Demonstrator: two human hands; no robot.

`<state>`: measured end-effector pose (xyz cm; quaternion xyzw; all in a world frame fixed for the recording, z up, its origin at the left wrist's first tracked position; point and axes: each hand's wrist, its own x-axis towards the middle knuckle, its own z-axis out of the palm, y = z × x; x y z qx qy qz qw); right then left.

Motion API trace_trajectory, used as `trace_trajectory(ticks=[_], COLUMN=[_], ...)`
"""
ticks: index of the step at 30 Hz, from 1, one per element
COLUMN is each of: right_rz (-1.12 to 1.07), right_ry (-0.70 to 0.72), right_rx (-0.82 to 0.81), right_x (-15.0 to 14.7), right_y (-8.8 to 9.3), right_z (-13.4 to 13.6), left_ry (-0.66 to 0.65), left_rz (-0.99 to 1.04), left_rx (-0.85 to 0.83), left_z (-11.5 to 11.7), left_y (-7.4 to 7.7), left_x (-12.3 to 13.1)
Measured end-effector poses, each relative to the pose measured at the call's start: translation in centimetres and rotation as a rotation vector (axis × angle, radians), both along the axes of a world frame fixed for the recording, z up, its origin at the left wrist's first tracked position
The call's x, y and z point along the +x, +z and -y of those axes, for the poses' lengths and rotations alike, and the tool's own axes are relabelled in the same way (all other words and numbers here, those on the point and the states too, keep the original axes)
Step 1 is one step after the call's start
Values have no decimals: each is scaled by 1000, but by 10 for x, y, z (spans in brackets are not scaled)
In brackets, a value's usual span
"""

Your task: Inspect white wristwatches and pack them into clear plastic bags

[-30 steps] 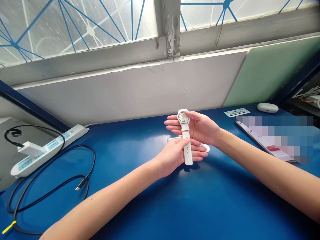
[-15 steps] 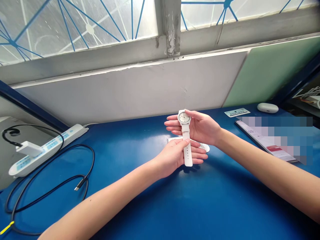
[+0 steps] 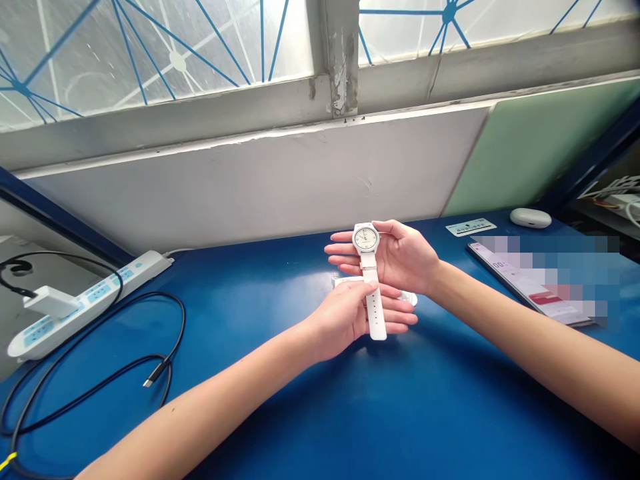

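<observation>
A white wristwatch with a round pale dial lies across both hands, dial facing up and its strap pointing toward me. My left hand pins the long, holed strap end under its thumb, the other fingers stretched out beneath it. Farther up, my right hand supports the watch case, its fingers extended behind and the thumb at the case's right edge. Behind my left hand, a white object on the table is mostly hidden, so its kind is unclear.
On the blue table, a white power strip with a plugged-in charger and looped black cable lies left. At right are a phone-like device, partly pixelated, a card and a white earbud case.
The right thumb has slid off the dial to the case's edge, so more of the dial shows. The watch is tilted slightly differently. The whole view has shifted a little.
</observation>
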<state>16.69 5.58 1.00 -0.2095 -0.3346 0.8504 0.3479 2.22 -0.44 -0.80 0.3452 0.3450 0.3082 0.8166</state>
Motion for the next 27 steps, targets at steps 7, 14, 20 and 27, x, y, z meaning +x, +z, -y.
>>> trace_trajectory(ticks=[7,14,20,27], right_rz=[9,7,204,204], right_ry=[-40,-135,-324,-49], right_rx=[-64,-38,98,160], right_x=[0,2,-3,2], right_y=[-2,-4,-6,-5], right_z=[-2,-5,-4,0], left_ry=[-6,64,-24,-145], left_rz=[10,-11,115,97], left_rx=[-58,-11,29,44], left_z=[-3,-3,-2,-4], left_y=[0,4,-1,-3], left_x=[-2,-5,-7,-10])
